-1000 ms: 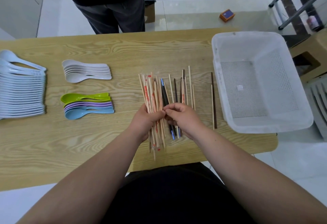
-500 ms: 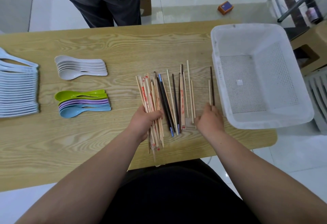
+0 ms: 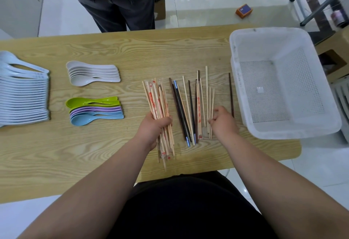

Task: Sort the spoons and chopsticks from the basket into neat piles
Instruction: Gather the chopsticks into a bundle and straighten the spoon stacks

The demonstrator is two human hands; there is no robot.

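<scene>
My left hand (image 3: 153, 128) grips a bundle of wrapped bamboo chopsticks (image 3: 156, 99) with red print, held just above the wooden table (image 3: 94, 144). My right hand (image 3: 222, 120) pinches a pair of short plain bamboo chopsticks (image 3: 211, 99) lying on the table. Between the hands lie loose chopsticks (image 3: 187, 106), dark, blue-tipped and bamboo ones. One dark chopstick (image 3: 231, 93) lies apart beside the white basket (image 3: 245, 95), which holds nothing. Piled at the left are pale blue spoons (image 3: 22, 97), white spoons (image 3: 92, 73) and coloured spoons (image 3: 94, 110).
A person in dark trousers (image 3: 117, 8) stands at the table's far edge. The basket overhangs the table's right end. Beyond it are a stool (image 3: 338, 57) and a grey rack (image 3: 341, 95). An orange box (image 3: 244, 10) lies on the tiled floor.
My right hand left the bundle, went right toward the lone dark chopstick, then came back slightly left onto the short bamboo pair. My left hand keeps holding the wrapped bundle.
</scene>
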